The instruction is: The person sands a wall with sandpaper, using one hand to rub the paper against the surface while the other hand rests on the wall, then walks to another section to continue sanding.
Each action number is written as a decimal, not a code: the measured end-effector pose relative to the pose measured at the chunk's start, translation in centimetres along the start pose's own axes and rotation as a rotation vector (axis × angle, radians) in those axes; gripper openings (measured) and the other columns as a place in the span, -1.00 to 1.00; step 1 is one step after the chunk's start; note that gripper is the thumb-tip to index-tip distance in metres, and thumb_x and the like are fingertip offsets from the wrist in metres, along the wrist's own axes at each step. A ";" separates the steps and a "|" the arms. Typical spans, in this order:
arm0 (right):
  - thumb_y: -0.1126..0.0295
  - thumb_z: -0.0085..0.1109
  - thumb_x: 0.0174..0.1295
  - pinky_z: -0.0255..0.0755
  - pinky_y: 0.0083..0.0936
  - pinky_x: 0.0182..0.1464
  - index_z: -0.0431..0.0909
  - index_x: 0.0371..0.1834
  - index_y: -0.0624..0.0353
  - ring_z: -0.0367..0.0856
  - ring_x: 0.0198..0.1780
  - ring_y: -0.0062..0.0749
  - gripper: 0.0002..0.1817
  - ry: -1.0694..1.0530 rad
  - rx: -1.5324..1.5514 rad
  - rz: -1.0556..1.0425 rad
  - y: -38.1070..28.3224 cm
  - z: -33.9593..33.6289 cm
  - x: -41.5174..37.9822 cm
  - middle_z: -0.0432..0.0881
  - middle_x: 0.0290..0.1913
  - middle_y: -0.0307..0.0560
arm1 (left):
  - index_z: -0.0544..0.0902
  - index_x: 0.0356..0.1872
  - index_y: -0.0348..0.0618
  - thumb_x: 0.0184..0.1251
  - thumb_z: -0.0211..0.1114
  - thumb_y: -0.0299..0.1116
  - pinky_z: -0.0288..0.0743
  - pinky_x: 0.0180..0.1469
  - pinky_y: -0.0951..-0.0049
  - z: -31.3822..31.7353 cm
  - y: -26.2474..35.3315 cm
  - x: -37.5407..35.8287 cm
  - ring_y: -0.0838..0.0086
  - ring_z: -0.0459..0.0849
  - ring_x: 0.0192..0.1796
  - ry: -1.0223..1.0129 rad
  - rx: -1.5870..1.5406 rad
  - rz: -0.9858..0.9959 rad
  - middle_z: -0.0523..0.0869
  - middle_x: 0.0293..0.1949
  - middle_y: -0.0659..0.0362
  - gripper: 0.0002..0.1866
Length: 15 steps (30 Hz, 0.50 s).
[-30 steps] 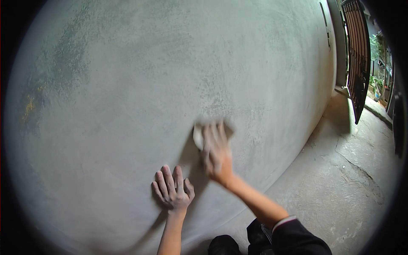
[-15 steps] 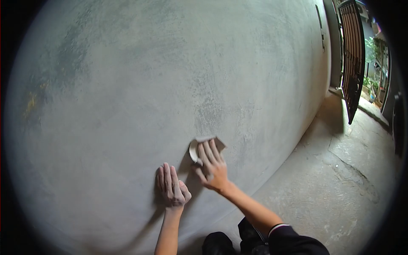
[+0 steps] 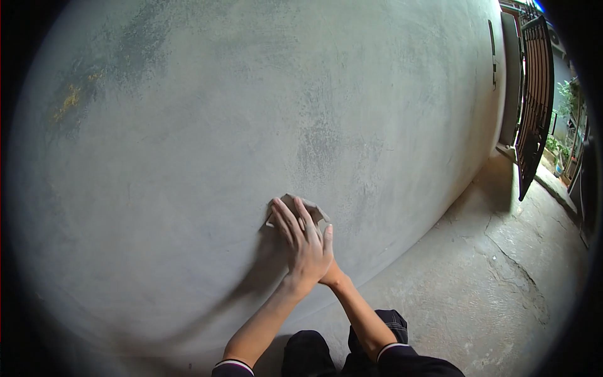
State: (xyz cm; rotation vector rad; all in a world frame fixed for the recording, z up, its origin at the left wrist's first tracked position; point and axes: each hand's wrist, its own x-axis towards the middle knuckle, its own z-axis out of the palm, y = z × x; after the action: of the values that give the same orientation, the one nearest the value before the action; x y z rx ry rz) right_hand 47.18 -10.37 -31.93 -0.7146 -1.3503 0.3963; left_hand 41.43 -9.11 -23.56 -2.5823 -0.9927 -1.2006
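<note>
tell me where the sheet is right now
In the head view, the sheet is against the grey wall, just below centre, partly covered by the left hand and well left of the slatted gate.

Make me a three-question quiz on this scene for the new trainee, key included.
1. Multiple choice: where is the left hand in the picture?
A: out of view
B: overlapping the right hand
C: well apart from the right hand

2. True or false: the gate is in the right part of the picture.

3. Fill in the missing word: the sheet at the fingertips is up against the ____.

Key:
1. B: it lies over the right hand, hiding most of it.
2. True.
3. Wall.
</note>
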 end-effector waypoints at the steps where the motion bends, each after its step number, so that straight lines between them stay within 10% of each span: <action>1: 0.43 0.24 0.16 -0.01 -0.24 0.46 0.18 0.41 0.30 0.06 0.51 -0.01 -0.28 0.000 -0.051 -0.005 1.3 -0.2 -1.8 0.14 0.47 0.20 | -0.27 0.43 -0.53 0.39 0.07 -0.01 -0.38 0.46 -0.23 0.3 0.4 0.0 -0.35 -0.39 0.49 -0.013 0.091 -0.040 -0.36 0.43 -0.49 -0.04; 8: 0.75 0.09 0.02 0.32 -0.24 0.31 0.44 0.18 0.31 0.35 0.35 0.17 -0.46 0.117 -0.463 -0.059 5.8 0.5 -8.0 0.42 0.27 0.30 | -0.32 0.45 -0.50 0.24 0.19 0.23 -0.20 0.48 -0.08 7.0 -4.0 0.6 -0.22 -0.17 0.52 0.233 0.521 0.183 -0.18 0.46 -0.44 0.19; 15: 0.82 -0.02 -0.06 0.36 -0.30 0.32 0.55 0.13 0.16 0.40 0.34 -0.03 -0.39 0.172 -0.423 -0.052 4.0 0.0 -6.7 0.46 0.30 0.07 | -0.13 0.47 -0.45 0.47 -0.05 -0.02 -0.23 0.54 0.01 -3.1 -1.6 14.5 -0.01 -0.08 0.55 0.588 0.422 0.207 -0.04 0.48 -0.28 -0.18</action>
State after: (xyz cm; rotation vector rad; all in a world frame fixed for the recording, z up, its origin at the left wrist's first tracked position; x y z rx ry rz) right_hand 46.38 -11.73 -39.54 -1.0350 -1.2975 0.0018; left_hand 45.27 -1.59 -11.28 -1.7998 -0.7264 -1.3881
